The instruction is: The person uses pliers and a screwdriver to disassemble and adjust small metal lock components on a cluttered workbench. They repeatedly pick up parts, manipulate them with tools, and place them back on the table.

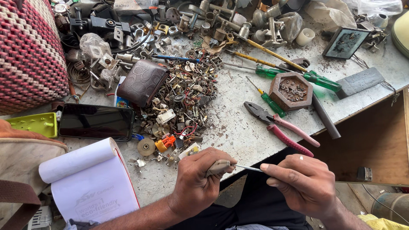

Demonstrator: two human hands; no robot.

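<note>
At the near edge of the speckled grey workbench [238,127], left hand [197,182] clenched around the pale, worn handle of a small screwdriver [218,167], thin steel shaft pointing right. Right hand [304,181] pinching the shaft's far end between thumb and forefinger, probably to steady or turn it. Tool held out over the lap, just off the bench edge, clear of the clutter.

Just beyond the left knuckles, a heap of small screws, springs and metal scrap [183,102], kept within easy reach. Pink-handled pliers [281,127] lying flat to the right, green-handled screwdrivers [298,76] behind them beside a hexagonal wooden dish of bits [291,90]. Left of the heap, a dark phone face-up [96,122], a brown embossed leather wallet [142,81], and a white notepad with a grey printed logo [91,187], top page rolled back
</note>
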